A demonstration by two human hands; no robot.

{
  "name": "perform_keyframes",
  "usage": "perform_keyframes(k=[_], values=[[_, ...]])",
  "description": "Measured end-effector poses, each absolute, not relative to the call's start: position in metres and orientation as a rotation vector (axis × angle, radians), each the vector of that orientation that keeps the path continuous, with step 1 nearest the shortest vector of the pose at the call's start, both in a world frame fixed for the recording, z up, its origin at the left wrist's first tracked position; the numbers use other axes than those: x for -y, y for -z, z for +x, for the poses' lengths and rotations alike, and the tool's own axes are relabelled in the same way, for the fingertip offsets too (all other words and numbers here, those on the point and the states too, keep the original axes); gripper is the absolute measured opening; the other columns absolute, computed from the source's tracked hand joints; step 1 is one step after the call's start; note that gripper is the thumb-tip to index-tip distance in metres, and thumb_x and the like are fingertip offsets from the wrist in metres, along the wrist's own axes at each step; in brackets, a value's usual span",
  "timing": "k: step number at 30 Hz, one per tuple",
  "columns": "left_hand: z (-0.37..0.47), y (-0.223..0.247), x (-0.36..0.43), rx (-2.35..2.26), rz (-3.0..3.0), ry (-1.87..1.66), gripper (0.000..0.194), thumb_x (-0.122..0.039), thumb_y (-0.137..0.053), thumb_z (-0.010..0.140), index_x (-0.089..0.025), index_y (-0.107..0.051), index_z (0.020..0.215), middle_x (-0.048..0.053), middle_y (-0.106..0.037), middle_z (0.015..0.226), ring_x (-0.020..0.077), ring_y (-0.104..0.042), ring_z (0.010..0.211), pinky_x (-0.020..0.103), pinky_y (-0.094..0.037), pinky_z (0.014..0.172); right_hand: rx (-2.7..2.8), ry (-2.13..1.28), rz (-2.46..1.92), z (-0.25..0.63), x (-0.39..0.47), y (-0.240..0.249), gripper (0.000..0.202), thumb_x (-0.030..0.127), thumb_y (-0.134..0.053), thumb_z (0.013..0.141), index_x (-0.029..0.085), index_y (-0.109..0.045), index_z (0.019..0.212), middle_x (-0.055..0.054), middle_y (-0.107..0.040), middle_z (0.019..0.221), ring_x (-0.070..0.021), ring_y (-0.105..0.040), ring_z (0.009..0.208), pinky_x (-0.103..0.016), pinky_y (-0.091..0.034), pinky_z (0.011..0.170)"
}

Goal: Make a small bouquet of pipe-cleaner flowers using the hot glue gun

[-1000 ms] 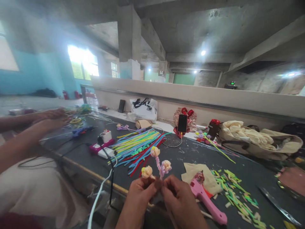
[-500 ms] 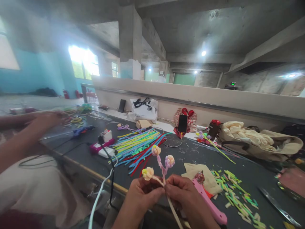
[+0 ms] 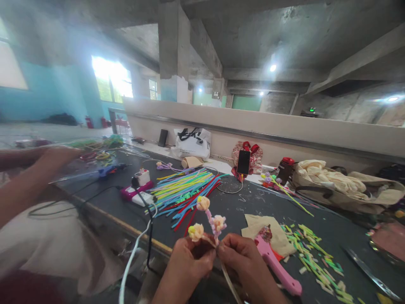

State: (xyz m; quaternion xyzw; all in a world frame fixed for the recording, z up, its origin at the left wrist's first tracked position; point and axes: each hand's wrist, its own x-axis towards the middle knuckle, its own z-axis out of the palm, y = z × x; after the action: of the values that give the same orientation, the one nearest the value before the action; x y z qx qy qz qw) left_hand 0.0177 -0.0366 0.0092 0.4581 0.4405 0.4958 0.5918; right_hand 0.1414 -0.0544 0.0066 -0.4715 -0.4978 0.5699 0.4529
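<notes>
Between my two hands stands a pipe-cleaner flower sprig (image 3: pixel 217 224) with three pale peach blossoms on pinkish-purple and cream stems. My left hand (image 3: pixel 191 264) is closed, pinching the stems just under the lowest blossom. Against it, my right hand (image 3: pixel 242 257) is closed on the same stems, fingertips nearly touching the left ones. A cream stem tail hangs down below my fingers. Just right of my right hand lies a pink hot glue gun (image 3: pixel 278 266), its nozzle on a piece of brown paper (image 3: pixel 268 232).
Colourful pipe cleaners (image 3: pixel 183 190) lie ahead beside a power strip (image 3: pixel 137 194). Cut pieces (image 3: pixel 313 253) and scissors (image 3: pixel 371 272) are at right. A phone (image 3: pixel 243 162), bottle (image 3: pixel 284 169) and cloth bag (image 3: pixel 335 181) stand behind. A co-worker's arm (image 3: pixel 38 177) reaches in at left.
The sprig has turned and tilted slightly left and lower between my fingers. Both hands keep hold of it. The co-worker's arm has shifted a little to the left.
</notes>
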Motion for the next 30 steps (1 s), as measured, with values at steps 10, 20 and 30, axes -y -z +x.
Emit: perform_keyframes(k=[10, 20, 30], values=[[0.011, 0.0, 0.034, -0.913, 1.139, -1.092, 0.006, -0.021, -0.062, 0.054, -0.014, -0.062, 0.055, -0.003, -0.053, 0.046, 0.0075, -0.04, 0.04, 0.018, -0.033, 0.04, 0.926, -1.714, -0.863, 0.14, 0.052, 0.017, 0.029, 0.034, -0.063, 0.064, 0.015, -0.045, 0.053, 0.008, -0.038, 0.037, -0.0019, -0.024, 0.031, -0.017, -0.013, 0.037], [0.012, 0.001, 0.041, -1.119, 1.135, -1.228, 0.009, -0.019, -0.061, 0.053, -0.015, -0.059, 0.045, -0.004, -0.05, 0.042, 0.0085, -0.042, 0.043, 0.018, -0.033, 0.044, 1.007, -1.611, -0.97, 0.136, 0.052, 0.008, 0.032, 0.038, -0.064, 0.061, 0.015, -0.044, 0.05, 0.009, -0.035, 0.034, -0.0013, -0.023, 0.03, -0.017, -0.012, 0.035], [0.013, 0.023, 0.052, -0.969, 0.824, -1.231, 0.021, -0.031, -0.07, 0.05, -0.013, -0.067, 0.061, 0.0, -0.056, 0.047, 0.0104, -0.046, 0.043, 0.019, -0.036, 0.04, 1.219, -1.443, -1.035, 0.137, 0.055, 0.014, 0.035, 0.043, -0.062, 0.066, 0.014, -0.047, 0.055, 0.007, -0.039, 0.042, -0.0036, -0.028, 0.04, -0.017, -0.019, 0.04]])
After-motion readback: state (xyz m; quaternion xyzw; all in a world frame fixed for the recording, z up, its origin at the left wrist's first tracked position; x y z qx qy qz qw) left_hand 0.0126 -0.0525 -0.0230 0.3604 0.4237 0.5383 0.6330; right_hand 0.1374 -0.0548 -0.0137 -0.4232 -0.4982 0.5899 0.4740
